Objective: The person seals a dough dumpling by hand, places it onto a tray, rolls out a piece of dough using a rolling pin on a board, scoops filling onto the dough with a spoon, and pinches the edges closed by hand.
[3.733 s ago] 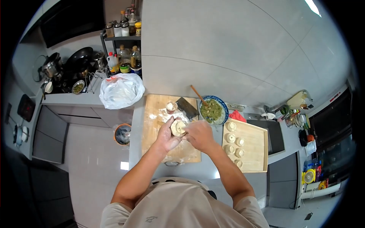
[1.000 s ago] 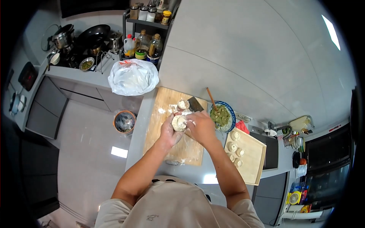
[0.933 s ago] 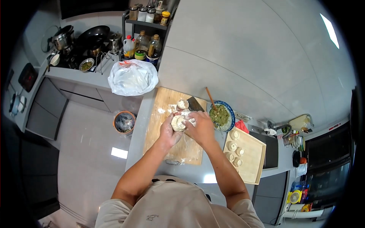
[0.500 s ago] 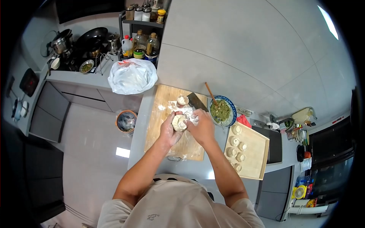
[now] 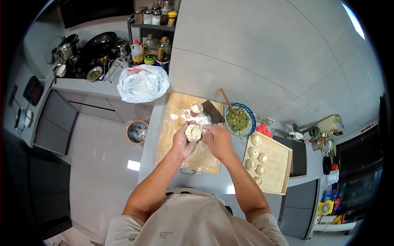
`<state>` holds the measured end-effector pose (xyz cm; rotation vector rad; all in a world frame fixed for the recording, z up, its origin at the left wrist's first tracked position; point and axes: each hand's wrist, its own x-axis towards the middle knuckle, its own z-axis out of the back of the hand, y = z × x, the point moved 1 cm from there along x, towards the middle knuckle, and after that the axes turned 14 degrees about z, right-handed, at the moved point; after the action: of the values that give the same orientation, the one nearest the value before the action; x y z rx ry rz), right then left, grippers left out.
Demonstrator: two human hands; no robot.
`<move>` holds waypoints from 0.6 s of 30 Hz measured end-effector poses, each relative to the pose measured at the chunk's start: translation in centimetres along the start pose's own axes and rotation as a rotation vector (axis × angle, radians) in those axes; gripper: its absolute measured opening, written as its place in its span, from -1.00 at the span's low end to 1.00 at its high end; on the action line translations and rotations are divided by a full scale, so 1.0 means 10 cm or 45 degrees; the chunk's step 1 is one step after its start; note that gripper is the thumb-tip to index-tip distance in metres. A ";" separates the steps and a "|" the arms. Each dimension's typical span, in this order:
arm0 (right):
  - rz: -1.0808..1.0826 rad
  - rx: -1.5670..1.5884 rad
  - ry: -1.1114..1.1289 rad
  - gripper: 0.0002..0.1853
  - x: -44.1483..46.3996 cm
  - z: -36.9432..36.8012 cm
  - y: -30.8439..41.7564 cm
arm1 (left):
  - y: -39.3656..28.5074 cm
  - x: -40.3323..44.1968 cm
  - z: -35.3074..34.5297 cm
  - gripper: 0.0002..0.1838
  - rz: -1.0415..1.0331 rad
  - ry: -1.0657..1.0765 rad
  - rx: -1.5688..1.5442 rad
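A pale stuffed dough bun [image 5: 193, 133] with a gathered top sits cupped in my left hand [image 5: 180, 141], whose fingers curl around it above the wooden board. My right hand [image 5: 216, 138] is at the bun's right side, thumb and fingers bent in against its edge. Beneath both hands lies the floured cutting board [image 5: 170, 135]. A small round container of flour [image 5: 196, 108] stands on the board, beside a dark cleaver blade [image 5: 213, 111]. To the right is a blue-rimmed bowl [image 5: 253, 123] holding green filling [image 5: 238, 119], with a brown stick-like utensil [image 5: 225, 97] leaning in it.
A shallow wooden tray [image 5: 277, 168] with several shaped buns stands at the right on the grey counter. A white plastic bag [image 5: 143, 84] rests at the upper left, near bottles [image 5: 163, 50] and a stove with a wok [image 5: 99, 44]. An orange-rimmed bin [image 5: 137, 132] is on the floor.
My right thumb and fingers have drawn slightly back from the bun's top to its right edge, so more of the top shows. My left hand still holds the bun in nearly the same place.
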<state>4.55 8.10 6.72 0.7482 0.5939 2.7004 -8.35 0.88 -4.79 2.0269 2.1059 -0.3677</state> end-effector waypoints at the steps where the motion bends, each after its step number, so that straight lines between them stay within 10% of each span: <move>1: 0.003 -0.001 0.001 -0.73 -0.01 -0.02 -0.01 | 0.00 0.01 0.00 -0.66 -0.002 0.002 -0.001; 18: 0.413 -0.374 0.127 -0.67 -0.15 0.09 0.21 | -0.05 -0.08 -0.10 -0.67 0.070 -0.029 -0.027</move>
<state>5.95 6.03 7.72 0.6819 0.0918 3.0405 -8.76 0.41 -3.61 2.0542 2.0279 -0.3561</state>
